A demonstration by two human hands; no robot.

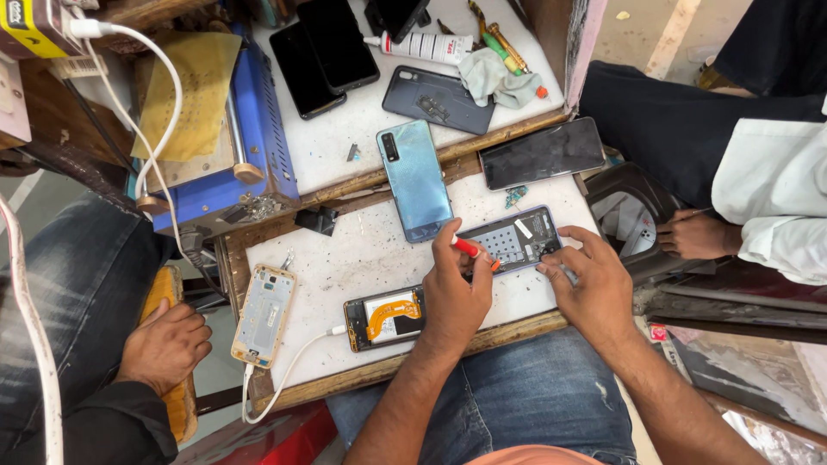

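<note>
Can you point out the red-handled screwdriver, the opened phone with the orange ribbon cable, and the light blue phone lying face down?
red-handled screwdriver [469,249], head view, on its red handle.
opened phone with the orange ribbon cable [385,317], head view, on the orange cable.
light blue phone [416,179], head view, middle of its back.

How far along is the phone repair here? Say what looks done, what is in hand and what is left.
Done: one phone lies opened, its orange ribbon cable exposed. In hand: the left hand holds a red-handled tool at the phone frame, which the right hand steadies. Left: the blue back cover lies apart, not fitted.
</note>
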